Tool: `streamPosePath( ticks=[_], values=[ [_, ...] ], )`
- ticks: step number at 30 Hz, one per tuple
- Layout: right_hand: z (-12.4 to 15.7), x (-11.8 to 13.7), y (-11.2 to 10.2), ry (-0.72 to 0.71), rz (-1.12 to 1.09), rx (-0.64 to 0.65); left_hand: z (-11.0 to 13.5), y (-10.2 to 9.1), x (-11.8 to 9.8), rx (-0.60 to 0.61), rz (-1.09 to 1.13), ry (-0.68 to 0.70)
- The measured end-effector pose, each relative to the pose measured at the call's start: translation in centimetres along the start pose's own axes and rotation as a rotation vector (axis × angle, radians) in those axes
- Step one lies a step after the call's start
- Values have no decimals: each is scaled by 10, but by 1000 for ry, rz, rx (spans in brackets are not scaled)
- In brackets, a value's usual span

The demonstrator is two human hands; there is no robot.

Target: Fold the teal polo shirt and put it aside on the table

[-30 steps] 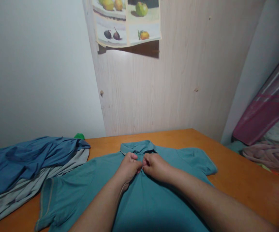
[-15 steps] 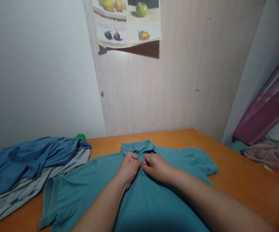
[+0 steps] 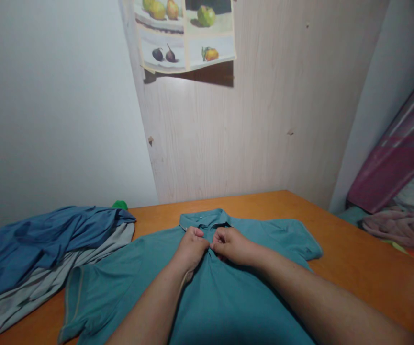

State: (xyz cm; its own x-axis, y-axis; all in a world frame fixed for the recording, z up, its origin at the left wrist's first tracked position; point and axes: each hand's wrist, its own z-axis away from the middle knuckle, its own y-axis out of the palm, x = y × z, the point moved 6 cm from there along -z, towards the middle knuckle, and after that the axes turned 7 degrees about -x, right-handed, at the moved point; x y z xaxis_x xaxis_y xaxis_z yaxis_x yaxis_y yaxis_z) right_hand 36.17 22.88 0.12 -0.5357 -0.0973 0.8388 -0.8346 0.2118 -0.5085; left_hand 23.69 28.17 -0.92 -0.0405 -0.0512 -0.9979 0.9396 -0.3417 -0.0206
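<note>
**A:** What does the garment look like?

**B:** It's a teal polo shirt [image 3: 214, 306] lying front-up and flat on the orange tabletop [image 3: 353, 268], filling the lower middle of the frame. Its collar [image 3: 207, 218] points toward the far wall. One short sleeve [image 3: 81, 306] spreads out at lower left with a pale band along its hem. The other sleeve [image 3: 296, 237] lies to the right of centre. The cloth is mostly smooth, with light creases bunched where it is gripped.

**A:** And the hands?

**B:** Both are curled tight. The left hand [image 3: 191, 247] and right hand [image 3: 232, 245] meet knuckle to knuckle just below the collar, each pinching the shirt's front opening. Whether a button sits between the fingertips, I cannot tell.

**A:** What else is around?

**B:** At left, a blue garment [image 3: 49, 235] lies over a grey garment [image 3: 30, 292], and the grey one's edge touches the polo. A small green thing [image 3: 119, 205] peeks out behind them. A fruit poster [image 3: 187, 33] hangs on the wooden panel [image 3: 246, 134] at the top, and a pink striped cloth [image 3: 400, 153] shows at the right edge.

**A:** Anything different from half a second ago?

**B:** Very little. The hands keep the same pinch at the same spot, and the shirt has not moved on the tabletop. The view has tipped slightly, so the poster sits a touch higher and further left in the frame.
</note>
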Motion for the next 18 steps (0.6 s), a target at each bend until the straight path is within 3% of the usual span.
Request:
streamPosePath(
  ticks=[3, 7, 12, 14, 18],
  values=[
    [0, -1, 1, 45, -84, 40, 1, 1, -2, 35, -13, 30],
    [0, -9, -1, 220, -244, 83, 0, 6, -3, 91, -45, 107],
    [3, -11, -5, 416, -243, 85, 0, 10, -7, 117, -275, 387],
    [2, -11, -5, 434, -224, 60, 1, 10, -8, 101, -401, 476],
    [-5, -19, -2, 402, -182, -8, -3, 0, -8, -20, -572, 494]
  ],
)
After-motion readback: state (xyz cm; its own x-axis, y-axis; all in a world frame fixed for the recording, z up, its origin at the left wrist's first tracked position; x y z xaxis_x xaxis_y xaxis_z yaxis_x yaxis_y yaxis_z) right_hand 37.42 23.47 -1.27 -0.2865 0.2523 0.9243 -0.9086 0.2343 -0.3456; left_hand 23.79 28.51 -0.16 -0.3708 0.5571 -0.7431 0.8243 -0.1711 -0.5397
